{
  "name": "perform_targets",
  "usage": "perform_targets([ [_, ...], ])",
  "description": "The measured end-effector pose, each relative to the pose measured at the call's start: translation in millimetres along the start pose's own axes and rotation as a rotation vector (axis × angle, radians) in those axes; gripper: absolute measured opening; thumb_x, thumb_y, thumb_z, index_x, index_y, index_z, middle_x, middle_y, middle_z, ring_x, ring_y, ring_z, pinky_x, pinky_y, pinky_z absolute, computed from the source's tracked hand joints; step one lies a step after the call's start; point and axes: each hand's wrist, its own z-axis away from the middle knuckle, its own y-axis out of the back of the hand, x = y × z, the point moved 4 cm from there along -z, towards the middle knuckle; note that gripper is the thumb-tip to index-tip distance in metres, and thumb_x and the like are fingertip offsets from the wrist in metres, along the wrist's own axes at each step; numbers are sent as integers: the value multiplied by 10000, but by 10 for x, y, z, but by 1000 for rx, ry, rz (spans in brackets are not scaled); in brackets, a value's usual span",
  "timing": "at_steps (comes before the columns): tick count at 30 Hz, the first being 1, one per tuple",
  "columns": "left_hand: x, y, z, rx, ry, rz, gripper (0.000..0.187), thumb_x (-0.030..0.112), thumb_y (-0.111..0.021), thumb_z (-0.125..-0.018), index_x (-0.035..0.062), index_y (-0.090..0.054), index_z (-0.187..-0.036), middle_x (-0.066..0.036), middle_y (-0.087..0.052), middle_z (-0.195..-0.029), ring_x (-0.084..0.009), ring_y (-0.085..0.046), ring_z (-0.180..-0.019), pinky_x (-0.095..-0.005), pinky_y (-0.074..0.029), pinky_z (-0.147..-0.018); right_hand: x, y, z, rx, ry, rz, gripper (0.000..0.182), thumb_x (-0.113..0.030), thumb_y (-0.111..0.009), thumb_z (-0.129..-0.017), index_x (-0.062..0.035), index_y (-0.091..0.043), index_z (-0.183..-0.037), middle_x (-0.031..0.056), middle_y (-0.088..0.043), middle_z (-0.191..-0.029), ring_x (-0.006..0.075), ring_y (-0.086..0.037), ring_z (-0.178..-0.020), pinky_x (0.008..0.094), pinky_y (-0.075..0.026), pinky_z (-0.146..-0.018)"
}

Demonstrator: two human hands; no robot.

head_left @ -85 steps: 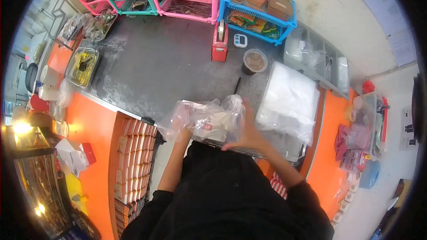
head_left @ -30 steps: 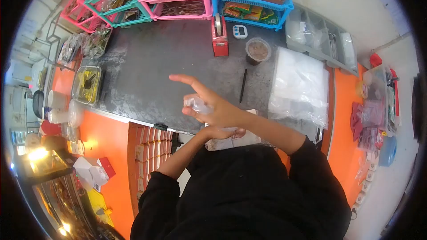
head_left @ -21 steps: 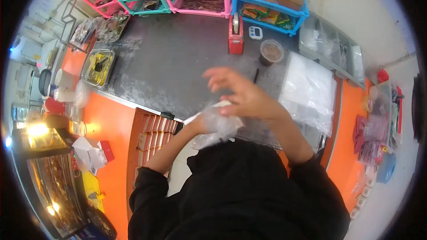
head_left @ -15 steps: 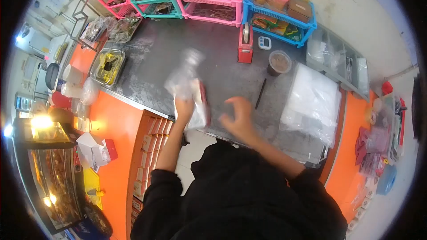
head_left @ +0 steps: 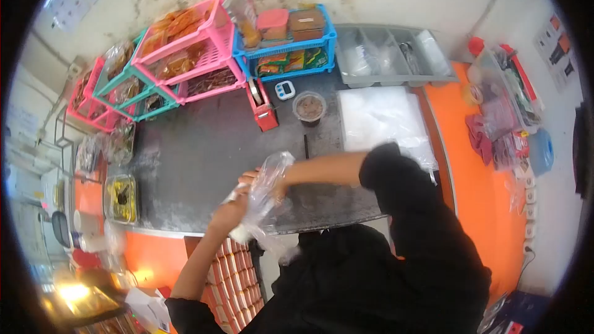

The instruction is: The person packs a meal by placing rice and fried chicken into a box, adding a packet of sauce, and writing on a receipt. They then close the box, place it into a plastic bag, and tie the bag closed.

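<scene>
My left hand [head_left: 229, 213] is closed around a clear plastic bag [head_left: 267, 195] and something white inside or behind it, over the front edge of the dark worktop [head_left: 198, 167]. The white thing is mostly covered, so I cannot make out its kind. The bag's loose end hangs past the worktop edge. My right hand [head_left: 279, 190] is against the same bag, its forearm reaching across from the right; plastic hides its fingers. Beyond the right forearm lies a thin black stick [head_left: 305, 146], near a lidded clear tub [head_left: 309, 108] with brown contents.
A red tape dispenser [head_left: 264, 114] and small timer [head_left: 284, 90] stand behind. Pink tiered racks [head_left: 185, 49] and a blue basket [head_left: 284, 49] line the wall. A stack of clear bags [head_left: 387, 117] lies right, a yellow-filled container [head_left: 121, 198] left.
My right hand, earlier apart with fingers spread, has come across to the bag. The view has turned to the right. The red-marked side of the pack in my left hand no longer shows.
</scene>
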Motion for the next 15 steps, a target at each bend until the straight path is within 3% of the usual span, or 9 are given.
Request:
perform_targets([
  [1, 221, 137, -107, -46, -114, -110, 241, 99, -498, -741, -31, -545, -938, -108, -597, -633, -239, -562, -428, -372, -448, -372, 154, 29, -70, 12, -12, 10, 686, -382, -648, -669, -131, -418, -1265, 128, -396, -1316, 321, -254, -1297, 516, -323, -921],
  [3, 486, 127, -441, -108, -491, -194, 181, 145, -504, -748, 1, -602, -798, -132, -607, -688, -239, -606, -542, -351, -488, -443, 283, -13, -306, -275, 471, -87, 540, -299, -541, -787, -165, -391, -1288, 47, -336, -1377, 266, -264, -1307, 528, -313, -948],
  [4, 596, 223, -549, -106, -501, -199, 181, 145, -504, -748, 1, -602, -798, -132, -607, -688, -239, -606, -542, -351, -488, -443, 262, -10, -312, -218, 858, 337, 512, -231, -483, -832, -198, -333, -1320, 4, -304, -1401, 227, -249, -1319, 519, -297, -972],
  [6, 800, 500, -723, 63, -460, 325, 160, 158, -516, -742, 30, -612, -734, -128, -613, -710, -222, -626, -653, -331, -508, -520, 105, -23, -278, -119, 872, 295, 494, -233, -489, -826, -201, -362, -1302, 15, -298, -1405, 227, -242, -1323, 502, -305, -971],
  [8, 955, 354, -688, 151, -393, 308, 151, 167, -528, -741, 40, -609, -736, -120, -612, -742, -219, -621, -678, -329, -507, -546, -86, 126, -185, -21, 884, 261, 478, -235, -495, -819, -203, -391, -1284, 25, -293, -1408, 228, -234, -1326, 485, -313, -971],
  [12, 1031, -158, -502, 191, -137, 256, 125, 159, -560, -736, 57, -578, -807, -82, -577, -799, -228, -596, -657, -339, -496, -551, 63, 1081, 466, 368, 93, 76, 352, -172, -479, -800, -190, -503, -1151, 101, -478, -1248, 291, -466, -1147, 432, -427, -848],
  [13, 1076, -47, -485, 249, -6, 325, 127, 144, -561, -736, 58, -565, -830, -77, -562, -795, -231, -590, -650, -345, -493, -539, 233, 1525, 733, 490, -12, 78, 295, -166, -503, -797, -158, -563, -1085, 109, -584, -1015, 268, -578, -901, 392, -463, -766],
  [14, 1062, -126, -419, 346, 18, 375, 143, 114, -555, -743, 62, -541, -876, -74, -544, -759, -233, -585, -677, -345, -483, -527, 635, 1738, 995, 390, -516, 277, 177, -175, -534, -751, -116, -585, -910, 93, -584, -860, 286, -570, -834, 397, -457, -683],
  [15, 1089, -275, -361, 346, 21, 378, 143, 114, -555, -743, 62, -541, -876, -74, -544, -759, -233, -585, -677, -345, -483, -527, 811, 2137, 1403, 985, -290, 565, 158, -154, -557, -744, -84, -574, -884, 90, -552, -773, 279, -557, -715, 394, -443, -628],
])
